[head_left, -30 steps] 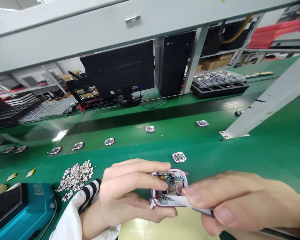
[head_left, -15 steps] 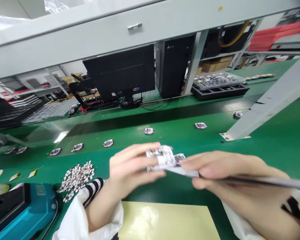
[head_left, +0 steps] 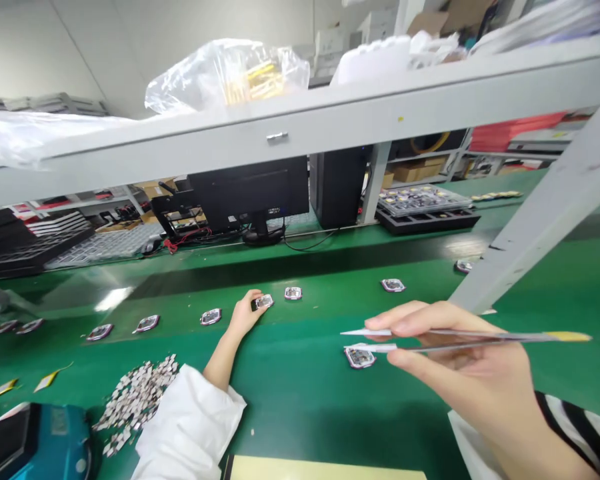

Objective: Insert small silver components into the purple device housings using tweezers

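My left hand (head_left: 245,315) reaches out over the green bench and grips a small square device (head_left: 264,302) by its left side. It lies just left of another device (head_left: 293,293) of the same kind. My right hand (head_left: 460,353) holds white-tipped tweezers (head_left: 480,337), their two tips apart. Below the tips, partly covered by the lower one, a further device (head_left: 361,357) rests on the bench. More such devices form a spaced row, among them one (head_left: 211,317) left of my left hand.
A heap of small pale pieces (head_left: 137,397) sits left of my left sleeve, beside a teal machine (head_left: 63,433). A yellow sheet (head_left: 320,470) lies at the near edge. A slanted metal post (head_left: 535,193) rises on the right. A monitor (head_left: 260,193) stands behind.
My left hand has moved forward and away from my right hand, carrying the device to the row. The tweezers have come away from it. The view has tilted upward.
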`<action>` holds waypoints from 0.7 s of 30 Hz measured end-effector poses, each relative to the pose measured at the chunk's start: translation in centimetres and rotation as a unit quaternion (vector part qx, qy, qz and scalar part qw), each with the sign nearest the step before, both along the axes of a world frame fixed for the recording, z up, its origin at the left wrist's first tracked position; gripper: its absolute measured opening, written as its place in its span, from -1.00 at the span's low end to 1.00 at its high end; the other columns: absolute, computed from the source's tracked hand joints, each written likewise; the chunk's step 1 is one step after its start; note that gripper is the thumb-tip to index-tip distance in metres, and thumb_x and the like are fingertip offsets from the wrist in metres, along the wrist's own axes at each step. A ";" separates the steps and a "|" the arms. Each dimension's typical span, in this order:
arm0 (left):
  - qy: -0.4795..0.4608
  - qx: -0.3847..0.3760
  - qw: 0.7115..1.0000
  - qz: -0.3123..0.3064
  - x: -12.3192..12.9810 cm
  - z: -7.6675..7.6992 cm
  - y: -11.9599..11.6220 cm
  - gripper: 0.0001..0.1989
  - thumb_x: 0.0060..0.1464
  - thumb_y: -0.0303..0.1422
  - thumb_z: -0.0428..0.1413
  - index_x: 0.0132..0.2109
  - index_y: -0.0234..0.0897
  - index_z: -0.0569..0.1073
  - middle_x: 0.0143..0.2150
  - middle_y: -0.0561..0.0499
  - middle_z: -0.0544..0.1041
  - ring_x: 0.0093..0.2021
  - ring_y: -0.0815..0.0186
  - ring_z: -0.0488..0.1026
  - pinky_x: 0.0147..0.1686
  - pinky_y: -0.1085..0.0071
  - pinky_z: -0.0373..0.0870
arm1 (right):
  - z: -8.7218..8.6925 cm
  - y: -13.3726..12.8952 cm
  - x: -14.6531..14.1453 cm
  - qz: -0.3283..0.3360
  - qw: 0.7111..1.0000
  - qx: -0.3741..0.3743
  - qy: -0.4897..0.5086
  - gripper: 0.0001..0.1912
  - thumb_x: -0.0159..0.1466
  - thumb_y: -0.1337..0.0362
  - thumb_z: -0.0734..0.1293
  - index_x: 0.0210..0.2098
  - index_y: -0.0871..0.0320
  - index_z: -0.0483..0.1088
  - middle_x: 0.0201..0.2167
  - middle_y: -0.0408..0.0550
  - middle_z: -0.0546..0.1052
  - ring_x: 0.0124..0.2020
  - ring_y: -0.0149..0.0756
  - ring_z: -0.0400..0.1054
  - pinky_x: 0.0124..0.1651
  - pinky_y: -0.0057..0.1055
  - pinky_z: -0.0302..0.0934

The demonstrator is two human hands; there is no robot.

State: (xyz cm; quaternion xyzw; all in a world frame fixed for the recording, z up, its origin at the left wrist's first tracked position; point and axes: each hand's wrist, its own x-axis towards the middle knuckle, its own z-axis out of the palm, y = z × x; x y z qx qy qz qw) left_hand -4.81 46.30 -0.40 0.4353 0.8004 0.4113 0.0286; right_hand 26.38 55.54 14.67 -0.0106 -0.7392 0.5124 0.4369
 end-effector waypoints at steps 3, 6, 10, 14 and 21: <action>0.041 -0.034 0.999 -0.004 0.2 0.0 -0.2 -0.66 -0.13 -0.41 0.10 -0.12 -0.31 0.32 -0.05 -0.14 0.42 0.12 0.07 0.16 0.10 0.02 -0.01 | 0.3 -0.3 0.4 -0.008 1.000 0.012 -0.019 -0.77 0.04 0.50 0.34 -0.39 0.04 0.36 -0.39 -0.20 0.51 -0.32 -0.42 0.40 -0.28 -0.58 0.34; 0.072 -0.058 0.995 -0.025 0.8 0.4 0.7 -0.63 -0.04 -0.42 0.02 -0.03 -0.35 0.24 0.07 -0.17 0.30 0.21 0.15 -0.02 0.17 0.08 -0.20 | 0.4 -0.8 0.6 -0.004 0.998 0.040 -0.044 -0.76 0.04 0.50 0.35 -0.38 0.02 0.35 -0.39 -0.20 0.50 -0.31 -0.40 0.40 -0.27 -0.54 0.33; 0.086 -0.095 0.988 -0.084 1.6 0.8 3.3 -0.52 -0.04 -0.49 0.00 0.07 -0.34 0.14 0.17 -0.14 0.17 0.22 0.22 -0.05 0.18 0.16 -0.18 | 0.3 -1.3 0.8 0.013 0.994 0.076 -0.081 -0.74 0.06 0.50 0.33 -0.34 0.01 0.33 -0.33 -0.20 0.49 -0.28 -0.37 0.39 -0.28 -0.47 0.35; 0.077 -0.117 0.985 -0.099 2.0 0.5 5.7 -0.49 -0.09 -0.52 0.05 0.06 -0.33 0.16 0.10 -0.20 0.26 0.15 0.14 0.13 0.13 0.10 -0.06 | 0.4 -1.4 1.2 -0.013 0.993 0.098 -0.067 -0.78 0.06 0.50 0.32 -0.36 0.05 0.33 -0.37 -0.15 0.50 -0.30 -0.32 0.41 -0.31 -0.43 0.36; 0.033 -0.070 0.994 -0.082 3.7 2.4 6.1 -0.50 -0.09 -0.47 0.10 0.03 -0.36 0.16 -0.11 -0.17 0.44 -0.08 0.15 0.38 -0.06 0.23 0.28 | 1.0 -1.1 1.3 -0.048 0.993 0.097 -0.046 -0.77 0.02 0.51 0.35 -0.40 0.06 0.36 -0.42 -0.15 0.51 -0.33 -0.31 0.42 -0.31 -0.47 0.36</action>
